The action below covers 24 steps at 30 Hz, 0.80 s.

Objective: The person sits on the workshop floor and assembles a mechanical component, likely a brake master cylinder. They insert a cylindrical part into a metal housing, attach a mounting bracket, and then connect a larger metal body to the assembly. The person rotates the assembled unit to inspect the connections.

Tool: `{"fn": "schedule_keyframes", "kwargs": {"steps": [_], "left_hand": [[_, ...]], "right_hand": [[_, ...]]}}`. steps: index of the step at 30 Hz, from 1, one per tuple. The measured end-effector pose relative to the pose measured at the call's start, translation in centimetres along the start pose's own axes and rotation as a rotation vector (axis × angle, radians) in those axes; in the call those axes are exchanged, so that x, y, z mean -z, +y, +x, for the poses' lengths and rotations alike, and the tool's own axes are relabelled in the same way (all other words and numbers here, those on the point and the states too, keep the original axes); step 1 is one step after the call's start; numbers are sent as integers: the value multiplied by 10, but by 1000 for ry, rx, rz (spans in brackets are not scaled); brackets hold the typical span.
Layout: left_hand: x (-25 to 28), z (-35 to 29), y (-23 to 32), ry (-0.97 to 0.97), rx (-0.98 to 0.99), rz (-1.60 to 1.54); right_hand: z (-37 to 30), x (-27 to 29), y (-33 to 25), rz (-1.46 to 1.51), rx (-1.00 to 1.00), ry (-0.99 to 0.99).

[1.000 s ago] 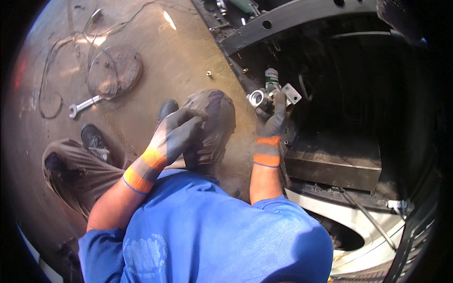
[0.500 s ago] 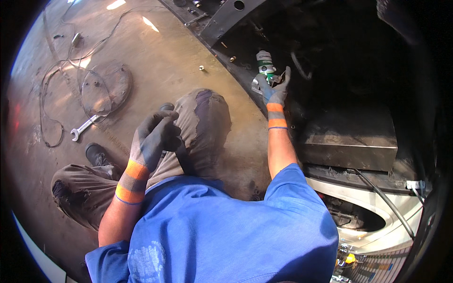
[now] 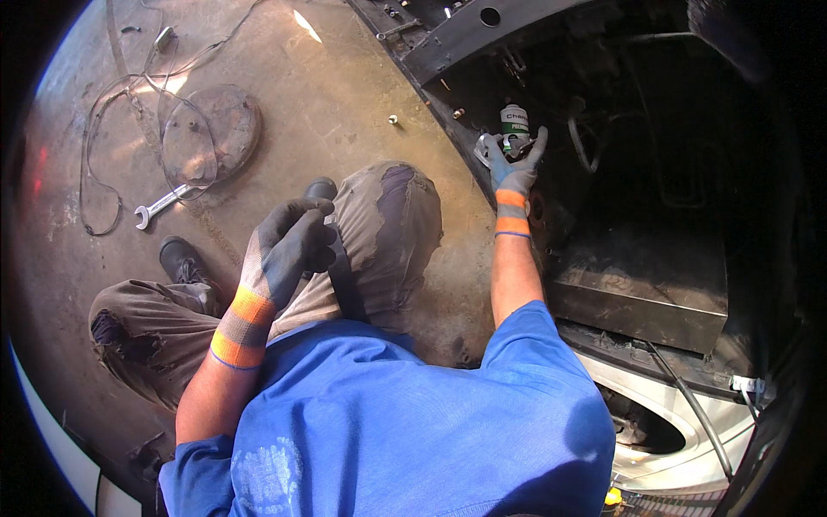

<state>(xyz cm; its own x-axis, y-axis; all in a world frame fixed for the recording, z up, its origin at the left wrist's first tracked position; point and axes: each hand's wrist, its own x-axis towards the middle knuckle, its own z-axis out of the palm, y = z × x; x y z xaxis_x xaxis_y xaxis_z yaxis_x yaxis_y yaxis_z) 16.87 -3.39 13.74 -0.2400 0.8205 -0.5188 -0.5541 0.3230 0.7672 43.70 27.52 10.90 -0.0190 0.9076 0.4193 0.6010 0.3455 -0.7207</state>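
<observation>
My left hand [image 3: 291,246], in a grey glove with an orange-banded cuff, hovers before my bent knee. Its fingers are curled together; anything inside them is hidden. On the right, my right hand [image 3: 515,170], gloved alike, reaches into the dark machine bay. Its thumb and fingers curve around a small silver metal bracket [image 3: 520,148], whose shape is partly covered by the glove. Just beyond the fingertips stands a white-and-green cylindrical canister [image 3: 514,121]; whether the hand touches it I cannot tell.
On the brown floor at left lie an open-end wrench [image 3: 159,207], a round metal plate [image 3: 211,133] and a loose cable [image 3: 89,164]. A small fitting [image 3: 393,119] lies near the bay's edge. A dark metal box [image 3: 637,310] sits at right, above a white panel [image 3: 689,439].
The view has shifted, so the surroundings appear farther right. My right hand has moved slightly left relative to the canister, with the metal bracket still in it. The left hand stays curled.
</observation>
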Motion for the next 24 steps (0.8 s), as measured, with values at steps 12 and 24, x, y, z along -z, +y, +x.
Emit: {"fn": "schedule_keyframes", "kwargs": {"steps": [12, 24], "left_hand": [[4, 5, 1, 6, -2, -29], [5, 6, -4, -28, -114, -37]], "right_hand": [[12, 10, 19, -186, 403, -99], [-29, 36, -61, 987, -401, 41]]}}
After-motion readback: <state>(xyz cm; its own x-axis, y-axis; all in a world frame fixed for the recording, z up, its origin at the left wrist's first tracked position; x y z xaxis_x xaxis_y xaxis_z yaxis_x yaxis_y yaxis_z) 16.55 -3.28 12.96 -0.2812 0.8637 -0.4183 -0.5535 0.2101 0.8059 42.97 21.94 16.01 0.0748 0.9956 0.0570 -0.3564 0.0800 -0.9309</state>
